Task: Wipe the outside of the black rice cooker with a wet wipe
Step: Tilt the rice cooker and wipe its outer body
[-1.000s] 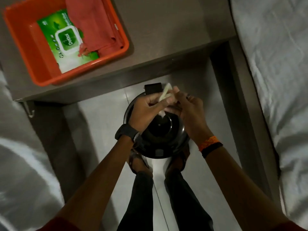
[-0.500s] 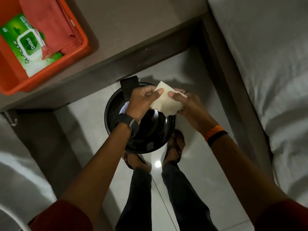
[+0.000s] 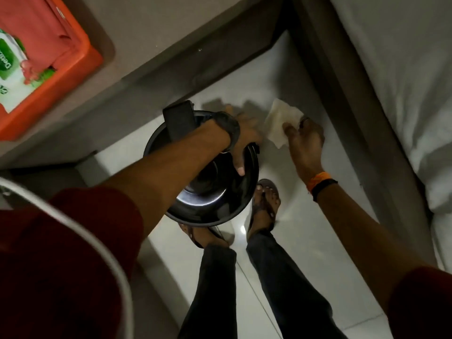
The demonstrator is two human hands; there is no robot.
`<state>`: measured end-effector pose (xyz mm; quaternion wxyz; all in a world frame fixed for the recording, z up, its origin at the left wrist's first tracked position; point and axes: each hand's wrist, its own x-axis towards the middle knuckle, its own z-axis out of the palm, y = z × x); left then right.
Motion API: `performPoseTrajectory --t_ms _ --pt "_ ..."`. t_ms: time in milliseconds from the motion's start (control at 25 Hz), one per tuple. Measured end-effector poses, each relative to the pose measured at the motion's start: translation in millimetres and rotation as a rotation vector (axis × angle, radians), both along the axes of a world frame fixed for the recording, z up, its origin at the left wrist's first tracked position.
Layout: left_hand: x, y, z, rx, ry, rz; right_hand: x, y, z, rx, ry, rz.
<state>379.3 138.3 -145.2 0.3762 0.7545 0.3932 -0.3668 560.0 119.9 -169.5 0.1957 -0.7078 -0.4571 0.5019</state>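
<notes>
White floor tiles, hemmed in by the grey table above and the bed to the right, carry the black rice cooker, which stands just in front of the sandalled feet. Between the fingers of the right hand an unfolded wet wipe is pinched by one edge, held just beside the cooker and apart from it; the left hand is laid over the lid rim with its fingers curled on the far side, steadying the body. A slip is judged possible: the glossy lid offers little purchase, so a push from the wipe could turn or tip the cooker, and the loosely held wipe could bunch or be dropped. Half a second earlier the wipe was stretched between both hands over the lid; now it is held by the right hand alone, and the left has been moved onto the cooker. An orange tub with a wipes pack is left on the table.
</notes>
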Motion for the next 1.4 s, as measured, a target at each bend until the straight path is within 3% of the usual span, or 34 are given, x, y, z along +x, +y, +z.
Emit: performPoseTrajectory --t_ms 200,400,520,600,680,760,880,960,1080,1200,1400 --pt "3 -30 16 -0.036 -0.024 0.007 -12 -32 -7 0.008 -0.086 0.092" --pt "-48 -101 43 0.057 -0.145 0.297 -34 -83 8 -0.021 0.075 0.128" --pt "-83 -147 50 0.189 -0.282 0.437 -54 -127 11 -0.074 0.137 0.435" --pt "-97 -172 46 0.247 -0.334 0.518 -68 -159 18 0.007 0.334 0.671" --pt "-107 -192 36 0.231 -0.37 0.591 -75 -170 13 0.138 0.396 0.875" --pt "-111 -205 27 0.23 -0.387 0.627 -81 -146 -14 0.218 0.189 0.965" --pt "-112 -211 20 0.251 -0.422 0.681 -92 -78 -45 0.007 -0.16 0.743" --pt "-112 -208 21 0.258 -0.439 0.715 -95 -69 -42 -0.058 -0.141 0.73" --pt "-110 -198 26 0.257 -0.467 0.777 -84 -124 -10 0.142 0.08 1.002" --pt "-108 -195 25 0.263 -0.48 0.761 -82 -128 -3 0.11 0.184 1.092" --pt "-101 -196 22 0.282 -0.467 0.63 -117 -14 -53 -0.032 -0.227 0.901"
